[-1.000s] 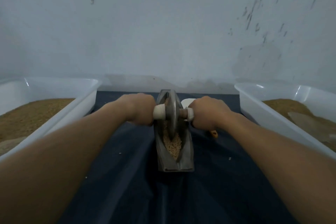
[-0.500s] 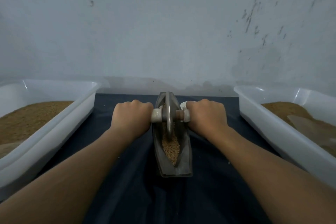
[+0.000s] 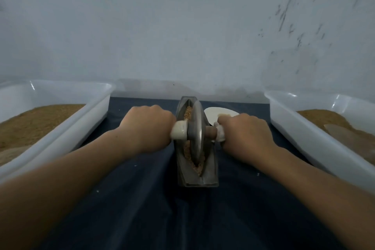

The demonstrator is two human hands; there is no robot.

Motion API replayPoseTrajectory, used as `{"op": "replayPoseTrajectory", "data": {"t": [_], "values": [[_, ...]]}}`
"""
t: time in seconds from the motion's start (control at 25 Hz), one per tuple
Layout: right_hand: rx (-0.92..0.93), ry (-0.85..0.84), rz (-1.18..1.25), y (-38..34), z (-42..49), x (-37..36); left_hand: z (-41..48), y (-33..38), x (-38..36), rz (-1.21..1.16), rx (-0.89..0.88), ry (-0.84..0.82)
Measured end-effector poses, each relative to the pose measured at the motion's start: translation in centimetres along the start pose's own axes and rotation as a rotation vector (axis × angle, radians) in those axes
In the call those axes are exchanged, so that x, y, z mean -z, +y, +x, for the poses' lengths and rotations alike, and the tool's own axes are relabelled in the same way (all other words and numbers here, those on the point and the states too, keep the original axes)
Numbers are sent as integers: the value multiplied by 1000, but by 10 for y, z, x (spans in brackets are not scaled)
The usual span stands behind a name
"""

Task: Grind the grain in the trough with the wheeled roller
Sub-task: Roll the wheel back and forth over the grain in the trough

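A narrow grey metal trough (image 3: 211, 174) lies lengthwise on the dark cloth, with brown grain (image 3: 188, 112) along its groove. The metal wheel of the roller (image 3: 196, 134) stands upright in the groove, near the trough's middle. My left hand (image 3: 148, 126) grips the white-wrapped left handle (image 3: 179, 131). My right hand (image 3: 246, 133) grips the right handle, whose brown axle (image 3: 211, 132) shows beside the wheel. Grain lies both ahead of the wheel and behind it toward the near end (image 3: 197, 165).
A white plastic tub (image 3: 95, 107) of brown grain stands on the left, another tub (image 3: 304, 130) of grain on the right. A small white dish (image 3: 215, 113) sits behind my right hand. A pale wall rises just beyond the trough.
Both hands have pulled the roller back along the trough toward me, from the far end to about its middle. Grain at the far end is now uncovered.
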State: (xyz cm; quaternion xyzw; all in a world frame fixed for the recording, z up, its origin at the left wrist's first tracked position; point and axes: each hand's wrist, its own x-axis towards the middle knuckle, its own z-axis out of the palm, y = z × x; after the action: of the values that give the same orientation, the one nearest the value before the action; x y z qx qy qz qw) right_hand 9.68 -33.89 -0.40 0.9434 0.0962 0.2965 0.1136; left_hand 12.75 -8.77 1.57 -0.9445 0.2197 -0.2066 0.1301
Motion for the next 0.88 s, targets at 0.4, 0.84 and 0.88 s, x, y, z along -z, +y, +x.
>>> {"op": "replayPoseTrajectory", "data": {"t": [0.4, 0.84, 0.88], "values": [[-99, 93, 38, 10, 84, -64, 80, -16, -46, 29, 133, 164], [-28, 102, -60, -10, -20, 17, -36, 21, 7, 69, 116, 219], [-25, 115, -73, -11, -20, 19, -38, 23, 5, 52, 126, 228]]}}
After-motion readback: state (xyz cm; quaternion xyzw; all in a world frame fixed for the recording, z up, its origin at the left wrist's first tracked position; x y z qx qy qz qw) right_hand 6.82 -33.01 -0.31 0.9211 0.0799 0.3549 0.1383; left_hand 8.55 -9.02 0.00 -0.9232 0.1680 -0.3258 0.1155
